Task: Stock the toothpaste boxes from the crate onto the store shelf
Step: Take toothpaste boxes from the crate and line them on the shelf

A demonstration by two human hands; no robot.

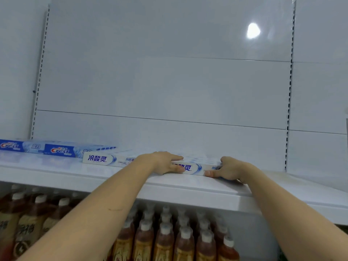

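Observation:
A white toothpaste box with blue lettering lies lengthwise on the white store shelf. My left hand grips its left end, fingers on top and thumb on the front face. My right hand grips its right end the same way. Just left of it lies another white box of the same brand. Further left, two blue Crest boxes lie in a row on the shelf. The crate is out of view.
The shelf's white back panel rises behind, with slotted uprights at both sides. The shelf surface to the right of my right hand is bare. Below the shelf stand several rows of brown drink bottles with white caps.

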